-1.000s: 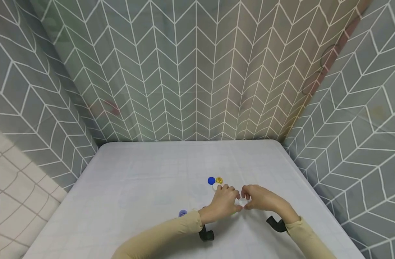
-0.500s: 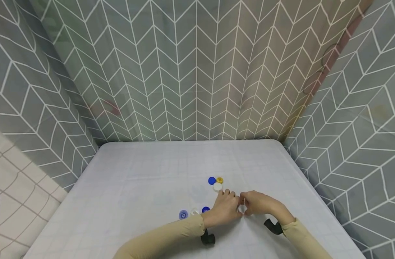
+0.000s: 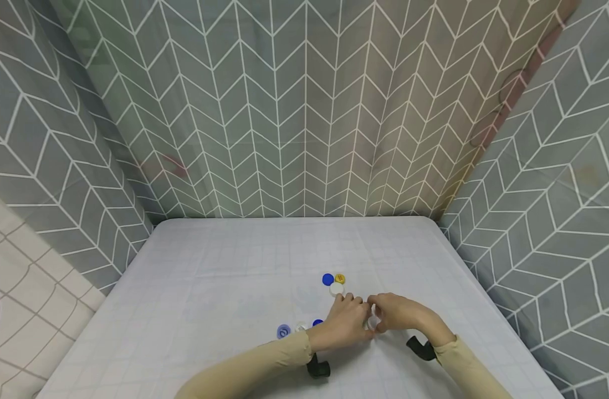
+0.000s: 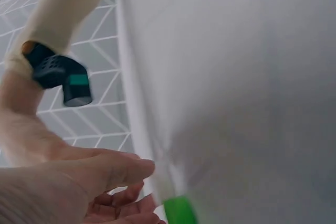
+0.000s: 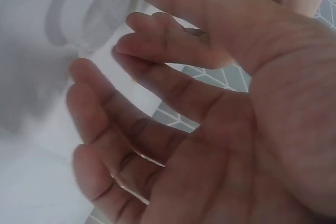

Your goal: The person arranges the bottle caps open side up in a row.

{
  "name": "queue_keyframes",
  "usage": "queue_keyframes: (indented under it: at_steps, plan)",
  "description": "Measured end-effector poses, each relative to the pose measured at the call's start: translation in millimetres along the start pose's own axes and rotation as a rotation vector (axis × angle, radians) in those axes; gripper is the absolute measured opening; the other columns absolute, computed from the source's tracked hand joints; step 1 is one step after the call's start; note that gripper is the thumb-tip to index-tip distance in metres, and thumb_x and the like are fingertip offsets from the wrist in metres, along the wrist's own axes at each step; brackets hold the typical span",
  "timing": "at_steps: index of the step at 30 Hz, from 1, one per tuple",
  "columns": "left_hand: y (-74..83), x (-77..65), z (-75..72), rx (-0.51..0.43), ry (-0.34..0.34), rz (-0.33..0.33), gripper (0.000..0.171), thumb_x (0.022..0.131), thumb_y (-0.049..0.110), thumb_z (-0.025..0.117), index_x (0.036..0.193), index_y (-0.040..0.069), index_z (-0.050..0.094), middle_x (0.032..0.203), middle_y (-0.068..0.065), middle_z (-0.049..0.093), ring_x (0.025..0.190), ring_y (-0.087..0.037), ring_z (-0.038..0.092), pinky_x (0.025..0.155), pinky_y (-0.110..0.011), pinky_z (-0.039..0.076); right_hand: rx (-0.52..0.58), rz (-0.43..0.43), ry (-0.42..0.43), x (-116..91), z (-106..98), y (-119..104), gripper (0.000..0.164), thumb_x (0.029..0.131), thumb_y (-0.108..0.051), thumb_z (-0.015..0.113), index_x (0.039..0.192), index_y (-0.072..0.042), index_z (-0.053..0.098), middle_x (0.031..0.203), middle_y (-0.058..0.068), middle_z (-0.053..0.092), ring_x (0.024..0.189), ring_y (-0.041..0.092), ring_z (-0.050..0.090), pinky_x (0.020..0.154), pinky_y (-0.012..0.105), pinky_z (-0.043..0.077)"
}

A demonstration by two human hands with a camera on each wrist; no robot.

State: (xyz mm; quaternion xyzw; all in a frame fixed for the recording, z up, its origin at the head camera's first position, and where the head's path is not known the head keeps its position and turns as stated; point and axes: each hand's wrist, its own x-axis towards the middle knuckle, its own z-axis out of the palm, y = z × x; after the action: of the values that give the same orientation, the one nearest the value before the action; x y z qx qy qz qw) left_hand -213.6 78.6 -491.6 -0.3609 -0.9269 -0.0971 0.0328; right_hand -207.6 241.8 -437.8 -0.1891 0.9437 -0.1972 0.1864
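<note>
A whitish, see-through round cap (image 3: 374,322) sits between my two hands in the head view, its face toward the right wrist camera. My right hand (image 3: 400,313) holds it at the edge between thumb and forefinger; the cap (image 5: 93,13) shows past the thumb, and the other fingers curve loosely. From the other side, my left hand (image 3: 346,320) comes up against the cap, fingers bent and its thumb tip at the lower rim. A green cap (image 4: 179,212) appears right at the fingertips in the left wrist view. Whether the left hand grips it, I cannot tell.
Beyond the hands lie a blue cap (image 3: 328,279), a yellow cap (image 3: 340,279) and a white cap (image 3: 336,288). Left of the left wrist are a purple-blue cap (image 3: 283,331), a clear cap (image 3: 300,327) and another blue cap (image 3: 317,323). The tabletop (image 3: 224,277) has a white cloth.
Both hands have come slightly nearer the body with the see-through cap between them, and have drawn closer together. The left hand no longer covers the white cap and the nearer blue cap.
</note>
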Motion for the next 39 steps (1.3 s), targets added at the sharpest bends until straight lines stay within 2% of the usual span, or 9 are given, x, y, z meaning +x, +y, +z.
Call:
queue_keyframes:
  at_steps: [6,15,22,26,30,34,39]
  plan:
    - [-10.8,-1.4,-16.5,-0.087,0.009,-0.029,0.039,0.078,0.041,0.077,0.110,0.020,0.069,0.097,0.008,0.065,0.083,-0.011,0.049,0.073,-0.029,0.031,-0.013,-0.069,0.067,4,-6,-4,0.036,0.076,-0.015,0.081,0.107,-0.009,0.062,0.092,0.004,0.063,0.083,0.019,0.057,0.069,0.036,0.046]
    - [-30.2,0.2,-29.9,-0.142,0.067,-0.057,0.032,0.082,0.035,0.074,0.109,0.017,0.070,0.097,0.005,0.068,0.092,-0.014,0.055,0.080,-0.035,0.037,-0.041,-0.144,0.187,13,-12,-11,0.030,0.080,-0.014,0.077,0.107,-0.010,0.065,0.092,0.003,0.064,0.084,0.019,0.058,0.067,0.029,0.044]
    - [-41.3,-1.1,-39.5,-0.160,0.140,-0.078,0.027,0.082,0.034,0.074,0.103,0.018,0.071,0.096,0.004,0.070,0.085,-0.013,0.058,0.076,-0.031,0.039,-0.047,-0.168,0.249,21,-14,-18,0.029,0.081,-0.016,0.077,0.108,-0.011,0.067,0.092,0.001,0.065,0.083,0.018,0.058,0.065,0.024,0.042]
    - [-47.4,-2.6,-45.2,-0.191,0.156,-0.104,0.025,0.081,0.031,0.075,0.101,0.017,0.073,0.092,0.002,0.070,0.082,-0.013,0.056,0.074,-0.029,0.037,-0.047,-0.194,0.280,25,-16,-21,0.029,0.082,-0.016,0.076,0.107,-0.008,0.067,0.092,0.004,0.066,0.082,0.019,0.060,0.065,0.024,0.044]
    - [-55.7,-2.4,-50.7,-0.207,0.171,-0.128,0.024,0.081,0.029,0.076,0.100,0.015,0.073,0.091,0.001,0.069,0.081,-0.014,0.056,0.073,-0.029,0.036,-0.053,-0.197,0.306,31,-18,-22,0.030,0.081,-0.017,0.077,0.108,-0.008,0.066,0.091,0.004,0.066,0.080,0.018,0.060,0.065,0.024,0.044]
    - [-65.3,-0.3,-55.9,-0.178,0.187,-0.161,0.023,0.081,0.028,0.076,0.100,0.015,0.073,0.090,0.000,0.070,0.081,-0.014,0.057,0.072,-0.030,0.037,-0.057,-0.179,0.322,36,-21,-23,0.030,0.081,-0.018,0.077,0.108,-0.010,0.065,0.089,0.003,0.066,0.078,0.017,0.059,0.065,0.026,0.044]
    - [-77.1,1.4,-56.1,-0.168,0.171,-0.214,0.024,0.081,0.028,0.076,0.098,0.012,0.073,0.092,-0.001,0.072,0.081,-0.017,0.058,0.073,-0.033,0.038,-0.052,-0.156,0.298,46,-23,-23,0.031,0.080,-0.016,0.078,0.108,-0.008,0.066,0.090,0.007,0.067,0.075,0.014,0.057,0.064,0.028,0.044]
